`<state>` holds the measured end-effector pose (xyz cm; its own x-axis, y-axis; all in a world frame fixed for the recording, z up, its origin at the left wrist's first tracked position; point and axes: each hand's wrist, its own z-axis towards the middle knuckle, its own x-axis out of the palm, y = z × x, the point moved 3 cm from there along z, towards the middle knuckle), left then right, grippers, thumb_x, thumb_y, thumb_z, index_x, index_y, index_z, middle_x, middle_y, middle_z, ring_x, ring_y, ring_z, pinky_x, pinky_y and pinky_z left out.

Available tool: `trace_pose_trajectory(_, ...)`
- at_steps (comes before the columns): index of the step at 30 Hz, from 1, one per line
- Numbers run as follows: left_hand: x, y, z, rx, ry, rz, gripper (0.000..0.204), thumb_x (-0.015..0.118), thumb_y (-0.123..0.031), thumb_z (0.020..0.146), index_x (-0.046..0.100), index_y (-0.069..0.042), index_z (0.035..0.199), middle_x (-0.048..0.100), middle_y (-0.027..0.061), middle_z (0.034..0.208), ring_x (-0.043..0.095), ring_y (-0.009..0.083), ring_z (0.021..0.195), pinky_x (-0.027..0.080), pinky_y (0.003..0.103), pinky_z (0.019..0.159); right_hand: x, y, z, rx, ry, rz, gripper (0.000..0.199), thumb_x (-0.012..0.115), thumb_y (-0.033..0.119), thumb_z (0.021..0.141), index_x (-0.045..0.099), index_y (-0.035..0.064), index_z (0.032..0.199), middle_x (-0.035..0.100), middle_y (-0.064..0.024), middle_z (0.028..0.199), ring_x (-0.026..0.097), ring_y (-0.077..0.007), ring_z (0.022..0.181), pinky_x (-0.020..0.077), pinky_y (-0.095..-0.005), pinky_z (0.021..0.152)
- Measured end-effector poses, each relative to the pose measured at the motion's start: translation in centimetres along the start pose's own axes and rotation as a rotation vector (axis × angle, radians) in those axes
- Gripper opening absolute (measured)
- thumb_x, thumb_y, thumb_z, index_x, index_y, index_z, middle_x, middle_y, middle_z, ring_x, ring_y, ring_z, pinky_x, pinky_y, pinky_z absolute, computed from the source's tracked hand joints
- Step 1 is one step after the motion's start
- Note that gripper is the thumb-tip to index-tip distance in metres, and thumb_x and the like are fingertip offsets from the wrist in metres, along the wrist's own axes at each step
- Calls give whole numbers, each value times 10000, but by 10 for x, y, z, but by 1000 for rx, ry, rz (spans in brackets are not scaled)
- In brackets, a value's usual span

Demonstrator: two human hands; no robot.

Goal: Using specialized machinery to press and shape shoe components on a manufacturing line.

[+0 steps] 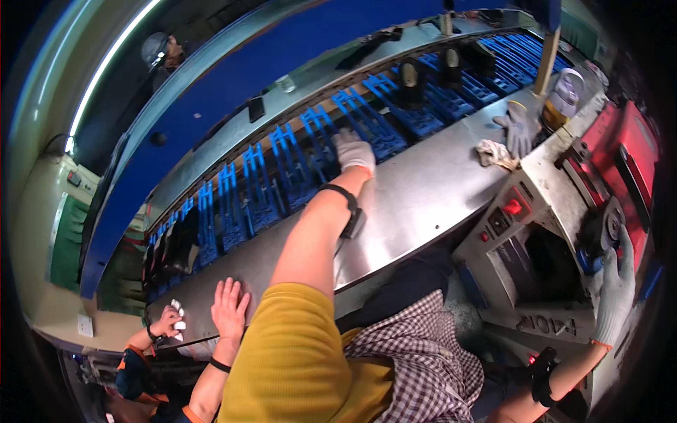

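Bench (416, 204): plain silver-grey, with whitish shine
Racks (282, 166) along the bench's far side: bright blue
Left glove (355, 152), above the bench: white, orange edging at the cuff
Right glove (615, 292), right of the bench: pale greyish white, orange cuff edging
Disc (611, 224) by the right glove: grey
Sleeve (282, 359), on the bench's near side: mustard yellow
Apron (423, 345), on the bench's near side: dark-and-white check
Spare glove (519, 132), on the bench's right end: grey, yellow cuff
Cloth (495, 154) beside it: off-white, darker blotches
Machine (624, 141), right of the bench: red
Beam (282, 53) beyond the bench: deep blue
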<state>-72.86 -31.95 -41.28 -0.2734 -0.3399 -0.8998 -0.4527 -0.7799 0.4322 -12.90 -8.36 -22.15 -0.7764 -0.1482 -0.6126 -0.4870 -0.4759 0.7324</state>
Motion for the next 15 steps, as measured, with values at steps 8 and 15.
trace_pose_trajectory(8, 0, 1, 1, 212, -188, -205, 465, 477, -210, 1021, 684, -152, 1433, 518, 129, 1643, 374, 378, 1577, 226, 593, 1296, -5, -16, -3, -6, -11, -22, 483, 552, 83, 1105, 516, 5, 1580, 600, -143, 1551, 542, -206, 1429, 374, -330, 1209)
trace_pose_trajectory(15, 2, 1, 4, 193, -135, -308, 547, 482, -212, 1016, 595, -307, 1544, 477, 127, 1680, 337, 412, 1591, 178, 606, 1306, -3, -19, -1, 94, 17, 67, 491, 552, 104, 1109, 509, 26, 1592, 588, -149, 1560, 543, -194, 1417, 371, -327, 1210)
